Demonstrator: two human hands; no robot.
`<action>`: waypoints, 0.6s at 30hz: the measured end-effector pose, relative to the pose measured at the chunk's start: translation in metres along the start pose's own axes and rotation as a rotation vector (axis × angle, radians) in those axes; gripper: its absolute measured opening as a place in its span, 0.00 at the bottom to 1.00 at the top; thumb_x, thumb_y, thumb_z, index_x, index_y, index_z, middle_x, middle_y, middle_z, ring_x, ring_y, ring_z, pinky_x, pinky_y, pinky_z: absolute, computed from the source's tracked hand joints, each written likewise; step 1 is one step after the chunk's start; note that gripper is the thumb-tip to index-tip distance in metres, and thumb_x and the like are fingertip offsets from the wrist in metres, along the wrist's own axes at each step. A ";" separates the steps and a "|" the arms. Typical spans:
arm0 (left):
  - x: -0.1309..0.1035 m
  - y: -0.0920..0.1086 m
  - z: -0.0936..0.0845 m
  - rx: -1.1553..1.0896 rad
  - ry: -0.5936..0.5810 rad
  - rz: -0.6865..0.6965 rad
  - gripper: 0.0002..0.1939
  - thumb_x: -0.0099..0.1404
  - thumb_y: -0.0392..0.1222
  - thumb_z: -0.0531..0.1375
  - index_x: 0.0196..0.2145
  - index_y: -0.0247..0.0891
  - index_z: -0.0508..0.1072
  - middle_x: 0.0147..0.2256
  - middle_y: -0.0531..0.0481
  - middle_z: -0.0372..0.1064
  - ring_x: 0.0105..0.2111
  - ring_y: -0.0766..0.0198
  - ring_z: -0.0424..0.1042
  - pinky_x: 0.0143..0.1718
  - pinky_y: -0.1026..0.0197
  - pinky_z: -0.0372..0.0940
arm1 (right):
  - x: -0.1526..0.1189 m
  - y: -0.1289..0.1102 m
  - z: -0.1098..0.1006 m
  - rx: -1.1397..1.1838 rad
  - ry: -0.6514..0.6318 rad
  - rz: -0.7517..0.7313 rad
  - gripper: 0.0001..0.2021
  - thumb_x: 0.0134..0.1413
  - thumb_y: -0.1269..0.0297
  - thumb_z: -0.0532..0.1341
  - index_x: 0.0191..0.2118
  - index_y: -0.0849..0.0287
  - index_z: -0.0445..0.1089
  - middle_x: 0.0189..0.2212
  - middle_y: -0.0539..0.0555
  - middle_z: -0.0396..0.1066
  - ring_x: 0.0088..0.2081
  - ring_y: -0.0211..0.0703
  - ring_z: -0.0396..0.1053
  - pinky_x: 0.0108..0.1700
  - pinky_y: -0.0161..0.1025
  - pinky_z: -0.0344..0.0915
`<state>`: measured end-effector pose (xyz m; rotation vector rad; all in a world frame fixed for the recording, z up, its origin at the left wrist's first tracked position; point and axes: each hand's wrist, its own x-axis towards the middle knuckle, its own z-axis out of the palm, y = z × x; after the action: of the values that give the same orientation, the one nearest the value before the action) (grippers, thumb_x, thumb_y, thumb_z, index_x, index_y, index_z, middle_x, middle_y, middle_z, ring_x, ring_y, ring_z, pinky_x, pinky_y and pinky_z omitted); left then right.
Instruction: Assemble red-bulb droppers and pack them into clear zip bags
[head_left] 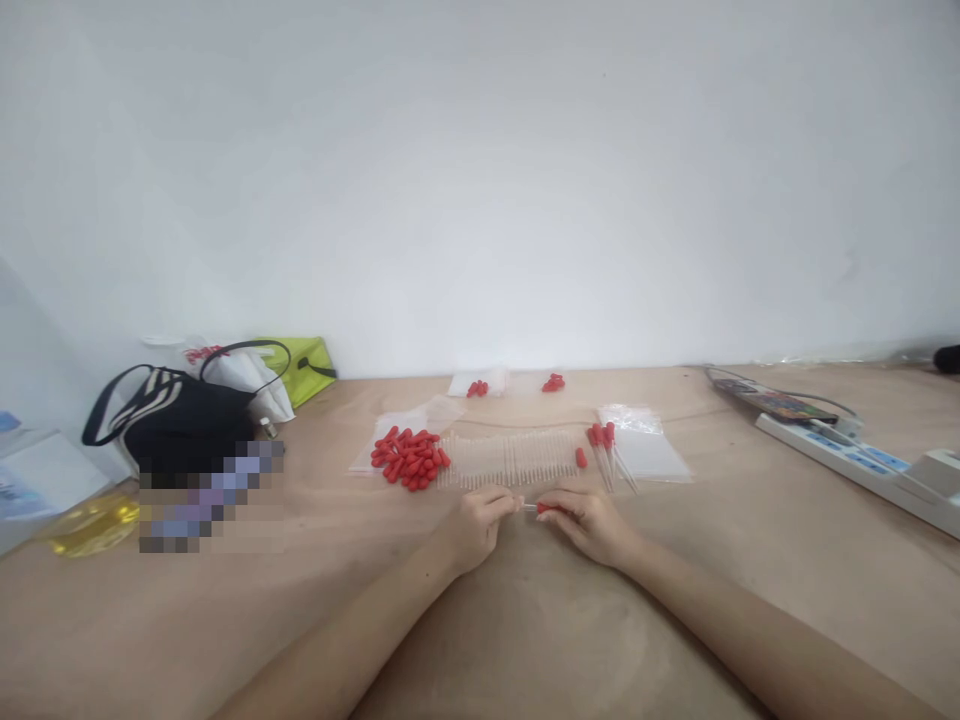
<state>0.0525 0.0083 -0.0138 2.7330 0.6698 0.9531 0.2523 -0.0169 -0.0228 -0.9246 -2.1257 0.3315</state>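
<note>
My left hand (480, 525) is closed on a thin clear tube (529, 507) near the middle of the table. The fingers of my right hand (589, 522) pinch a red rubber bulb (543, 508) at the tube's right end. Behind my hands lies a row of clear thin tubes (510, 458), side by side. A pile of red bulbs (409, 458) rests left of the row, on clear plastic. One loose red bulb (581, 458) lies at the row's right end. Several tubes with red bulbs on them (606, 445) lie further right.
Clear plastic bags (652, 455) lie at the right. Two small groups of red bulbs (478, 388) sit near the wall. A black bag (180, 420), a green bag (309, 370) and a yellow roll (97, 527) are at the left; a phone (772, 400) and power strip (847, 460) at the right.
</note>
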 end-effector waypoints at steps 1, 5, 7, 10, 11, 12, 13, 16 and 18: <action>0.000 0.001 0.000 0.011 -0.004 0.003 0.14 0.63 0.33 0.44 0.30 0.35 0.69 0.30 0.45 0.68 0.31 0.64 0.68 0.35 0.63 0.64 | 0.000 0.000 0.000 -0.045 -0.010 -0.014 0.09 0.54 0.64 0.52 0.32 0.57 0.68 0.29 0.54 0.70 0.31 0.39 0.66 0.34 0.37 0.61; 0.001 0.003 0.000 0.054 -0.017 0.001 0.14 0.63 0.32 0.44 0.29 0.36 0.68 0.28 0.47 0.67 0.29 0.65 0.67 0.34 0.64 0.64 | 0.000 -0.002 0.000 -0.225 -0.039 -0.058 0.08 0.53 0.64 0.53 0.31 0.57 0.68 0.27 0.53 0.69 0.29 0.40 0.64 0.34 0.40 0.57; 0.001 0.004 0.001 0.071 -0.022 0.000 0.14 0.62 0.32 0.45 0.28 0.36 0.68 0.27 0.47 0.67 0.28 0.65 0.67 0.33 0.64 0.64 | 0.001 -0.003 0.000 -0.270 -0.044 -0.072 0.08 0.53 0.64 0.53 0.30 0.58 0.67 0.26 0.53 0.68 0.29 0.40 0.63 0.34 0.40 0.55; 0.001 0.003 0.004 0.080 -0.020 0.004 0.13 0.62 0.31 0.45 0.28 0.36 0.68 0.26 0.48 0.66 0.28 0.65 0.66 0.32 0.64 0.64 | 0.002 -0.003 0.001 -0.276 -0.038 -0.084 0.07 0.53 0.64 0.53 0.30 0.58 0.67 0.26 0.53 0.68 0.29 0.40 0.63 0.34 0.39 0.54; 0.001 0.003 0.004 0.080 -0.017 0.002 0.13 0.62 0.31 0.45 0.29 0.36 0.68 0.26 0.48 0.66 0.28 0.65 0.66 0.32 0.64 0.63 | 0.002 -0.003 0.002 -0.271 -0.030 -0.085 0.07 0.53 0.65 0.53 0.30 0.58 0.67 0.26 0.52 0.68 0.29 0.39 0.63 0.34 0.39 0.54; 0.001 0.003 0.005 0.080 -0.013 0.000 0.13 0.62 0.31 0.45 0.29 0.36 0.68 0.26 0.48 0.66 0.27 0.65 0.66 0.32 0.65 0.63 | 0.002 -0.002 0.003 -0.264 -0.017 -0.085 0.07 0.53 0.65 0.53 0.30 0.58 0.67 0.26 0.52 0.68 0.29 0.39 0.62 0.34 0.38 0.53; 0.002 0.003 0.005 0.079 -0.009 0.000 0.13 0.62 0.31 0.45 0.29 0.36 0.68 0.26 0.48 0.66 0.27 0.65 0.66 0.31 0.65 0.63 | 0.003 -0.002 0.003 -0.258 -0.002 -0.084 0.07 0.53 0.65 0.53 0.29 0.58 0.67 0.26 0.52 0.68 0.29 0.39 0.62 0.34 0.38 0.53; 0.002 0.002 0.006 0.074 0.000 0.009 0.13 0.62 0.31 0.45 0.29 0.34 0.68 0.26 0.48 0.66 0.27 0.65 0.66 0.31 0.65 0.63 | 0.003 -0.001 0.005 -0.243 0.033 -0.083 0.07 0.53 0.65 0.54 0.29 0.59 0.67 0.25 0.51 0.68 0.28 0.38 0.62 0.34 0.38 0.53; 0.002 0.002 0.006 0.073 0.002 0.012 0.12 0.62 0.31 0.46 0.29 0.34 0.68 0.26 0.47 0.66 0.27 0.65 0.66 0.31 0.65 0.63 | 0.004 -0.001 0.006 -0.234 0.033 -0.085 0.06 0.52 0.65 0.54 0.29 0.59 0.66 0.24 0.51 0.68 0.28 0.38 0.62 0.34 0.38 0.53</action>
<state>0.0581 0.0076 -0.0170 2.8030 0.7027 0.9526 0.2463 -0.0144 -0.0242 -0.9596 -2.1981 0.0242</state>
